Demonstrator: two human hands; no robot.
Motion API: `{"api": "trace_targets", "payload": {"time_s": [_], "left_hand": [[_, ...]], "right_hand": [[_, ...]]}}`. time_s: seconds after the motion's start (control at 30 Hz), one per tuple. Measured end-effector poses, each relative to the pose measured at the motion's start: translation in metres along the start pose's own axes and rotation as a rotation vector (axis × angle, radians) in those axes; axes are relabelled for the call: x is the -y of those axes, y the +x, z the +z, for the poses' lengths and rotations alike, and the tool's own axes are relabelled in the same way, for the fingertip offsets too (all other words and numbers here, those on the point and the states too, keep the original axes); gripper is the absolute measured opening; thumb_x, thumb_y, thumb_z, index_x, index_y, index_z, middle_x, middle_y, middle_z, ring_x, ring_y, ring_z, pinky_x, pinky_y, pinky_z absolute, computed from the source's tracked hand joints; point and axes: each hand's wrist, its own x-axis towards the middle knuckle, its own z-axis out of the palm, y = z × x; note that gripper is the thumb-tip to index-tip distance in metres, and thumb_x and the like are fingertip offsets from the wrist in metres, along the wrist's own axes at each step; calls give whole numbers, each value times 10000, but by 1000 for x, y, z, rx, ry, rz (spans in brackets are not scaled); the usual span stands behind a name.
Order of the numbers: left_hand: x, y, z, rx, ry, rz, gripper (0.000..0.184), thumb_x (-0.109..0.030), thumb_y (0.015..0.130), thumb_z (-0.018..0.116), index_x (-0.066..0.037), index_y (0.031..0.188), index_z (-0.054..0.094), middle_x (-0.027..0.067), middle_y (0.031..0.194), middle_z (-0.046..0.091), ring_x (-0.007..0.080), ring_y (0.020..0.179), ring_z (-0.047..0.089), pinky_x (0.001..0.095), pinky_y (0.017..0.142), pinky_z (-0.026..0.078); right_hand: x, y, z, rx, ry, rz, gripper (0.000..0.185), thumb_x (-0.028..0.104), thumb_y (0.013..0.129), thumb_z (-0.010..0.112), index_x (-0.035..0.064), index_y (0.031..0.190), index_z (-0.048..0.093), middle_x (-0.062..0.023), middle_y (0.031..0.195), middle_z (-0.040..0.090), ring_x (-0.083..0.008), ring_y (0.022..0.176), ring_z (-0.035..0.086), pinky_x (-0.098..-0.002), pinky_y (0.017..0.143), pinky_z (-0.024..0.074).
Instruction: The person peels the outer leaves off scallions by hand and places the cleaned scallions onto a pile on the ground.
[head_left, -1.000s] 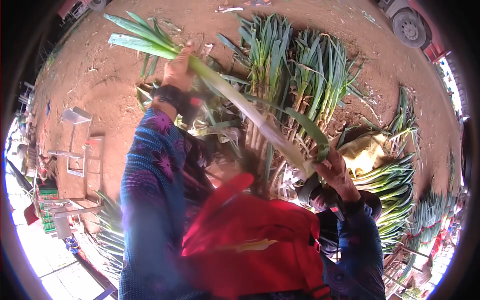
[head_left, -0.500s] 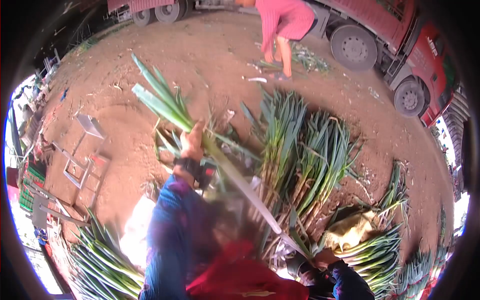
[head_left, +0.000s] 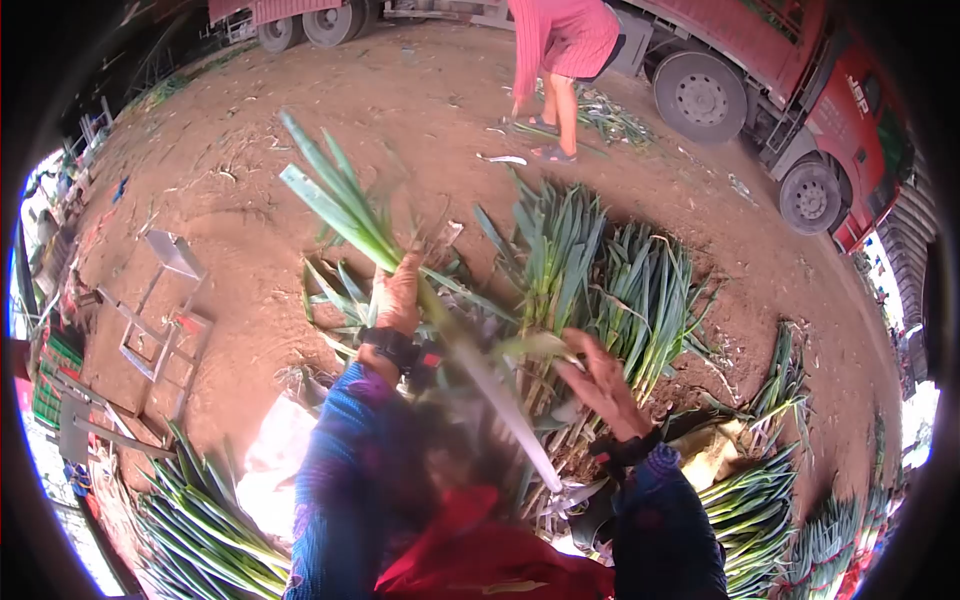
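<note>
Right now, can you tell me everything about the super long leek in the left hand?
The leek has a long, straight, smooth-looking stalk, green near the leaves and whitish at the bottom end. Its green leaves fan out; one has a blunt, pale-edged end. The left hand grips it just below the leaves. It slants above the ground, leaves pointing away from the person. A blurry pale-green strip reaches from beside the stalk to the right hand; I can't tell if they're joined.

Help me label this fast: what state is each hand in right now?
Left hand: closed around the leek.
Right hand: at a blurred leaf strip; can't tell if gripping.
</note>
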Motion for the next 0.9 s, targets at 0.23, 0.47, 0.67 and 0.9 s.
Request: {"api": "trace_targets", "payload": {"time_s": [0.23,0.47,0.67,0.9], "left_hand": [[24,-12,29,96,93,-26,519,-277,786,765,-85,1217,548,38,1010,603,172,908,543,362,750,462],[-1,-41,47,689,54,-276,478,-374,880,621,-95,1247,496,74,1115,609,170,973,586,307,793,467],[3,-52,55,711,2,-286,321,-261,897,641,-73,1149,577,49,1005,649,148,885,619,282,751,498],[14,-51,56,602,60,-142,293,-235,862,688,-110,1101,572,-19,939,599,118,872,589,308,733,498]], "right_hand": [[6,-46,84,48,364,209,451,280,883,625,6,1214,491,-86,900,599,-146,751,577,-317,645,482],[-12,-67,62,116,889,469,318,314,927,464,17,993,558,-18,627,483,-103,490,438,-252,457,350],[-22,-70,58,107,919,460,288,304,927,452,32,914,545,-36,663,520,-118,518,471,-255,476,358],[-52,-54,72,-306,-76,103,225,181,815,613,34,982,587,-93,821,591,-246,763,626,-352,661,480]]}}
